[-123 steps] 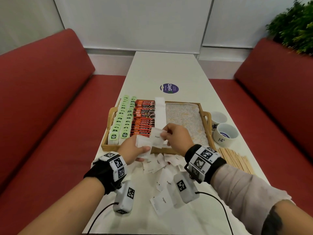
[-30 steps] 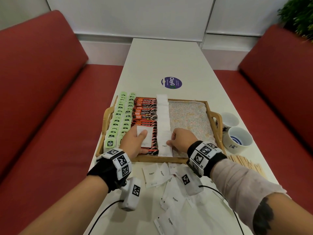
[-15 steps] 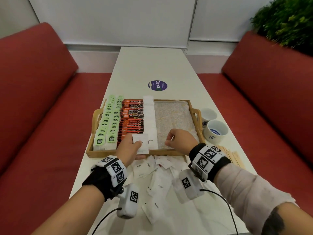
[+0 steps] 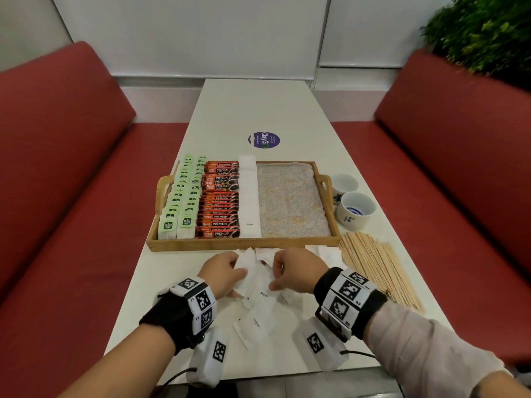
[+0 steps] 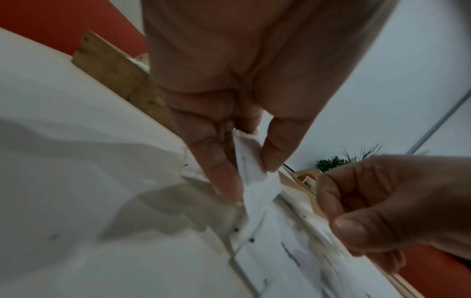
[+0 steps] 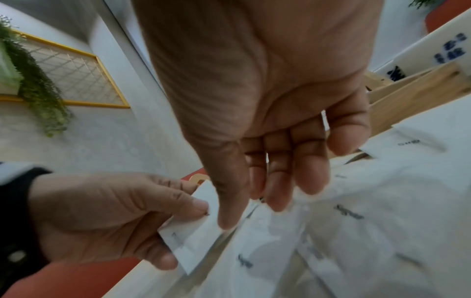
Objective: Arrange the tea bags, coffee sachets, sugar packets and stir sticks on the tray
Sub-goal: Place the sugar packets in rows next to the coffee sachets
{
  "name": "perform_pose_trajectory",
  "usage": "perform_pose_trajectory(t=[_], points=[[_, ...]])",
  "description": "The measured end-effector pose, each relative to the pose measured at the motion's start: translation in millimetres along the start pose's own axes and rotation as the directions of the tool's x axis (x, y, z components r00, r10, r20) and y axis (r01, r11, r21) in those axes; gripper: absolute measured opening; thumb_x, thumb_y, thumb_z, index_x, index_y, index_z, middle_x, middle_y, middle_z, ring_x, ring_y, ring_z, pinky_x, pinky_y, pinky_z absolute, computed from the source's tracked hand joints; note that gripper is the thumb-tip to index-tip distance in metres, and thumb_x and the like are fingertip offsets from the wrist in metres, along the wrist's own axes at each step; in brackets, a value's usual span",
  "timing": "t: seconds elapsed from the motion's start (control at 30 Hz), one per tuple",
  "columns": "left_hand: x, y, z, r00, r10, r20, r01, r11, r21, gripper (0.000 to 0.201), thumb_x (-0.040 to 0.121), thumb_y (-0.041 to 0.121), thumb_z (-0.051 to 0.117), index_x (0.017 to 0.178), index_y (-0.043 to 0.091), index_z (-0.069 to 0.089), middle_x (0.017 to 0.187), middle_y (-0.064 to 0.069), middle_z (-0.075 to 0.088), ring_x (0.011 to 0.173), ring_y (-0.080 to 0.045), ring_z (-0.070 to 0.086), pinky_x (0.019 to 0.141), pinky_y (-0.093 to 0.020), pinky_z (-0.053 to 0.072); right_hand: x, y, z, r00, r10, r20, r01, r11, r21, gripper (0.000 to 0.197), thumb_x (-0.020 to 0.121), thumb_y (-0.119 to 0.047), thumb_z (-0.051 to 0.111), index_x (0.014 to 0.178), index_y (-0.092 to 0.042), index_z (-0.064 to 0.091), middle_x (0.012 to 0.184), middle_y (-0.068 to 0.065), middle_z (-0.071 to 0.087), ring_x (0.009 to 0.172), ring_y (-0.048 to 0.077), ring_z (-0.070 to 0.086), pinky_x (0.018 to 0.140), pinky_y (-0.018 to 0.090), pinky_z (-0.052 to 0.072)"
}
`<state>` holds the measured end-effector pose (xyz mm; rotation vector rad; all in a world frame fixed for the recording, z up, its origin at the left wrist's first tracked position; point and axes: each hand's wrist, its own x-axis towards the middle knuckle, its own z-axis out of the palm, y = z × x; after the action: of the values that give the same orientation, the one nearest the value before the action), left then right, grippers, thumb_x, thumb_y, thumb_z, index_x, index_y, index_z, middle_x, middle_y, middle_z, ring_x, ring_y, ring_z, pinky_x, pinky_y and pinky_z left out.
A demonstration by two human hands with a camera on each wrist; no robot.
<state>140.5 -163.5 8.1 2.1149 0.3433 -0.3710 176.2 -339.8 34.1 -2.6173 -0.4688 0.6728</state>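
Note:
The wooden tray (image 4: 244, 244) holds two rows of green tea bags (image 4: 178, 202), a row of red coffee sachets (image 4: 219, 208) and a column of white sugar packets (image 4: 249, 196). Its right half shows bare patterned liner. Loose sugar packets (image 4: 258, 320) lie scattered on the table in front of the tray. My left hand (image 4: 238, 268) hovers over them, pinching a small stack of sugar packets (image 5: 251, 161) between thumb and fingers. Just to its right, my right hand (image 4: 274, 271) reaches down into the pile, thumb and fingertips closing on one packet (image 6: 257, 238). Wooden stir sticks (image 4: 376, 268) lie right of the hands.
Two white cups (image 4: 356, 211) stand just right of the tray's handle. A round purple sticker (image 4: 263, 140) is on the table beyond the tray. Red benches run along both sides, and a plant (image 4: 482, 33) is at the far right.
Both hands have drawn back from the near end of the tray to the loose pile on the table. The left hand still holds its packets; the sugar column now reaches the tray's near edge.

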Motion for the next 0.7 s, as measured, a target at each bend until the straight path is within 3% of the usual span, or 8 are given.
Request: perform_pose_trajectory(t=[0.1,0.17,0.23,0.33,0.53,0.7], points=[[-1,-4,5,1.0,-0.018,-0.003,0.018,0.971,0.239,0.017,0.084,0.025,0.067,0.086,0.02,0.051,0.073,0.008,0.048,0.079,-0.018,0.056,0.08,-0.033,0.054,-10,-5,8,0.995,0.029,0.1,-0.015,0.991,-0.131,0.031,0.071,-0.045,0.077,0.07,-0.021,0.058,0.073,-0.004,0.063,0.071,0.013,0.056,0.06,0.026,0.043],[-4,-3,7,1.0,-0.015,-0.02,0.021,0.947,0.321,0.024,0.082,0.028,0.07,0.078,0.023,0.047,0.071,0.009,0.047,0.075,-0.014,0.052,0.076,-0.03,0.049,-15,-9,14,0.986,0.065,0.152,-0.03,0.975,-0.222,0.042,0.068,-0.056,0.076,0.077,-0.017,0.064,0.076,-0.002,0.065,0.072,0.015,0.058,0.058,0.025,0.043],[-5,-2,10,0.999,-0.031,-0.023,0.037,0.934,0.356,0.026,0.079,0.029,0.073,0.077,0.022,0.048,0.075,0.007,0.051,0.077,-0.015,0.053,0.073,-0.029,0.049,-20,-12,22,0.979,0.107,0.172,-0.05,0.95,-0.308,0.053,0.065,-0.064,0.073,0.073,-0.014,0.059,0.072,0.0,0.061,0.067,0.016,0.055,0.053,0.024,0.04],[-6,2,15,0.999,-0.051,-0.011,0.051,0.903,0.427,0.03,0.076,0.031,0.076,0.081,0.02,0.049,0.084,0.003,0.055,0.079,-0.014,0.051,0.065,-0.023,0.04,-24,-16,31,0.979,0.134,0.156,-0.068,0.928,-0.366,0.057,0.065,-0.066,0.072,0.066,-0.015,0.048,0.064,-0.002,0.051,0.061,0.015,0.049,0.05,0.024,0.035],[-7,8,22,0.997,-0.078,0.002,0.07,0.899,0.433,0.037,0.072,0.032,0.08,0.094,0.019,0.053,0.092,0.004,0.056,0.085,-0.014,0.053,0.071,-0.022,0.039,-23,-13,40,0.983,0.157,0.094,-0.126,0.954,-0.273,0.052,0.068,-0.058,0.075,0.068,-0.016,0.044,0.066,-0.002,0.05,0.069,0.017,0.053,0.05,0.024,0.035],[-5,10,26,0.991,-0.129,0.04,0.098,0.891,0.443,0.049,0.074,0.036,0.077,0.112,0.01,0.059,0.113,-0.005,0.063,0.104,-0.02,0.059,0.082,-0.026,0.044,-20,-7,46,0.981,0.183,0.068,-0.164,0.961,-0.224,0.052,0.067,-0.058,0.075,0.067,-0.017,0.043,0.067,-0.003,0.05,0.068,0.016,0.053,0.05,0.024,0.036]])
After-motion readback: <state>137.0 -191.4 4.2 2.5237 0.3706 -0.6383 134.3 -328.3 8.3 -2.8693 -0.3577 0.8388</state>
